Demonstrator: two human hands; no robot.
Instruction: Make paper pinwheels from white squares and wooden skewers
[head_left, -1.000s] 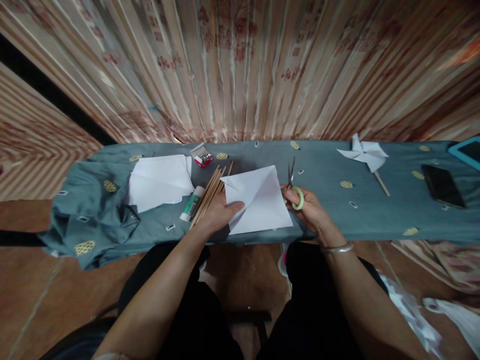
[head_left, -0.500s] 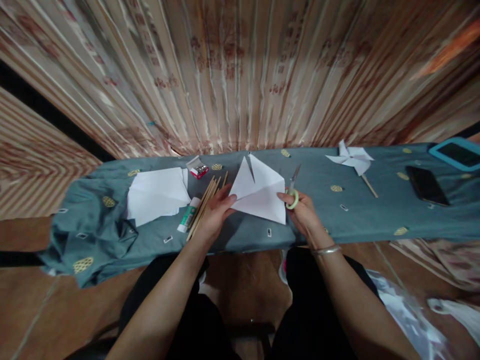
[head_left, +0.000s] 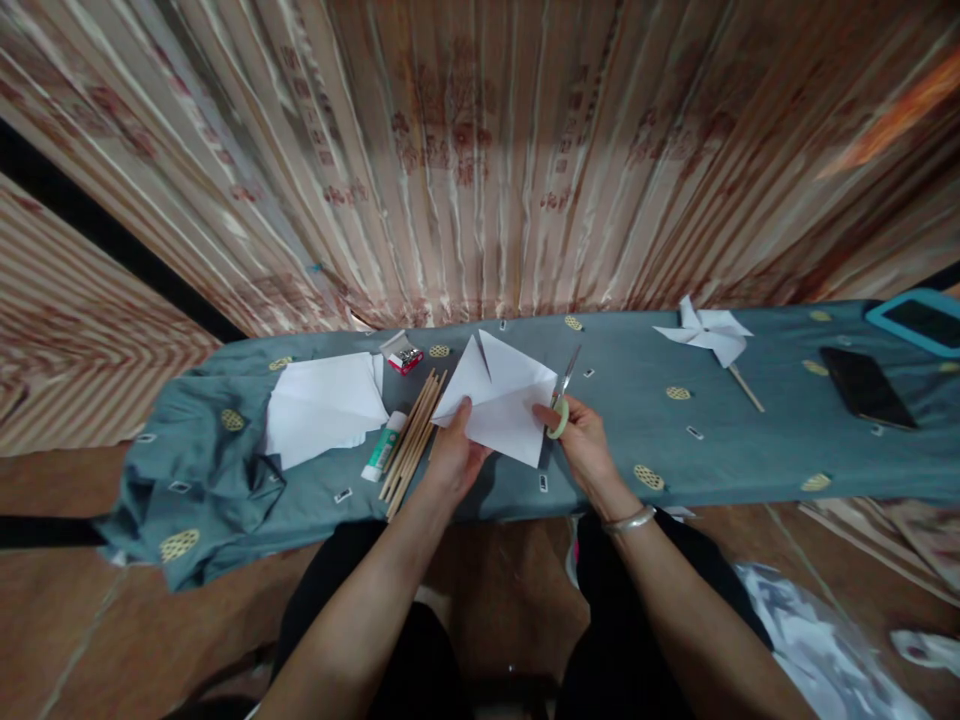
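My left hand pinches the left side of a white square paper sheet, which is lifted off the cloth with its creased halves raised. My right hand holds pale-green-handled scissors, blades pointing up and away, while its fingers also touch the sheet's right edge. Just left of my left hand lie a bundle of wooden sticks and a glue stick.
A long bench under blue-grey cloth carries a stack of white paper, a small red box of pins, a finished paper pinwheel, a black phone and a teal-cased tablet. Patterned curtain hangs behind.
The sheet lay flat a second ago; it has been lifted and folded up along its creases. My right hand, with the scissors, moved in to the sheet's right edge.
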